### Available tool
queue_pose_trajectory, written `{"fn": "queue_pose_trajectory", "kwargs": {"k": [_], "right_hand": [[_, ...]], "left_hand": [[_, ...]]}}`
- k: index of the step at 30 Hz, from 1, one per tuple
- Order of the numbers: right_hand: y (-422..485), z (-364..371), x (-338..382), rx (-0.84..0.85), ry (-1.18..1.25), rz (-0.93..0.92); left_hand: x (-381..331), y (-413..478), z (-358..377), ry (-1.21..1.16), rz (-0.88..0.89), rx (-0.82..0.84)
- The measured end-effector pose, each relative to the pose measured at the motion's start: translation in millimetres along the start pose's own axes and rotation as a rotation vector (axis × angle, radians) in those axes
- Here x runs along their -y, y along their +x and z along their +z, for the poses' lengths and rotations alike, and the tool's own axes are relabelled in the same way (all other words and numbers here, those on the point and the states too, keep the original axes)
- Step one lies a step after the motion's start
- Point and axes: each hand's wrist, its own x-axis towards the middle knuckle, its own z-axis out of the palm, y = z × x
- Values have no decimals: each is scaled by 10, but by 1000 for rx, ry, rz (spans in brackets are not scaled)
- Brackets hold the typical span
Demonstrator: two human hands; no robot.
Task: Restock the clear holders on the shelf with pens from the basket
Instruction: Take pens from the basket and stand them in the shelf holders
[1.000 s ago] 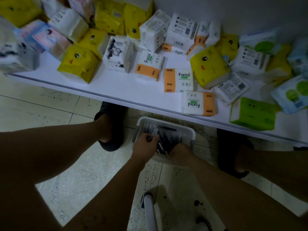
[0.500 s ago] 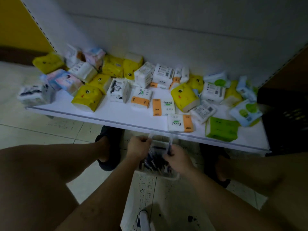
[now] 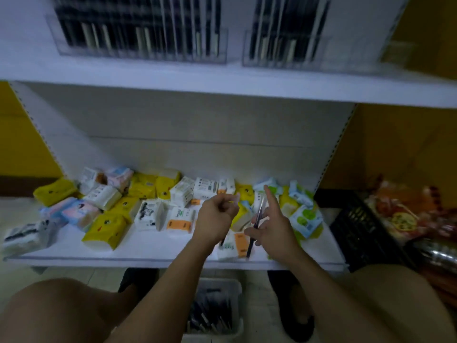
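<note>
Pen run, mid-carry. The right hand (image 3: 272, 226) pinches a dark pen (image 3: 257, 219) between thumb and lower fingers, index finger poking up, and the pen stands roughly upright with a slight tilt. That hand hangs over the front edge of the lower shelf (image 3: 153, 246), a bit right of the middle. The left hand (image 3: 216, 215) is just beside it, not touching, curled into a loose fist. It's too blurry for me to tell if there's anything in it.

The basket (image 3: 238, 303) with the spare pens (image 3: 210, 315) sits on the floor under that front edge. The clear holders (image 3: 138, 45) line the upper shelf (image 3: 222, 80), and the right holder (image 3: 309, 53) looks like it has room toward its right end.

So I'd say the pen's picked but not yet placed. The next move needs a long reach up, then lining the pen up over a free slot and dropping it in without bumping its neighbours. The tissue packs (image 3: 103, 226) shouldn't get in the way.
</note>
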Motion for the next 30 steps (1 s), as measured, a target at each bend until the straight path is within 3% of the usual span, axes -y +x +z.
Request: {"fn": "queue_pose_trajectory", "kwargs": {"k": [9, 20, 30], "right_hand": [[1, -802, 720, -245, -6, -199], [-145, -1567, 1609, -408, 19, -380], [329, -2043, 2135, -511, 103, -515]], "left_hand": [[-1031, 1, 191, -30, 247, 76], [-2132, -298, 188, 19, 597, 92], [-2922, 83, 210, 53, 685, 44]]}}
